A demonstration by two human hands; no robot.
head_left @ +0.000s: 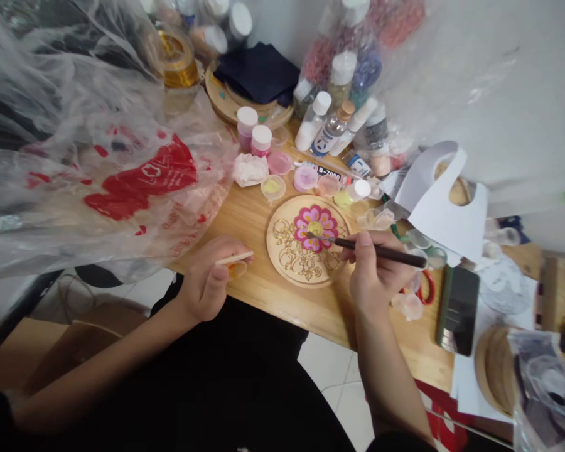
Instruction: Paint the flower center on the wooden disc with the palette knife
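Observation:
My right hand (374, 273) grips a dark-handled tool with a thin metal shaft (381, 249) like a pen. Its tip rests at the yellow centre of a pink and purple flower on a round wooden board (282, 273). Raised gold outlines of more flowers and scrolls cover the board's lower part. Left of the board, above the table's front edge, my left hand (209, 279) is closed around a small clear cup (238, 270) with something orange in it. A flat wooden stick (234, 257) lies across that cup, under my fingers.
Behind the board stand small cups of pink, purple and yellow (273, 187), paint jars (247, 122) and bottles (329, 132). A plastic bag (145, 176) crowds the left. Red-handled scissors (427, 287), a phone (459, 311) and white paper (440, 179) lie right.

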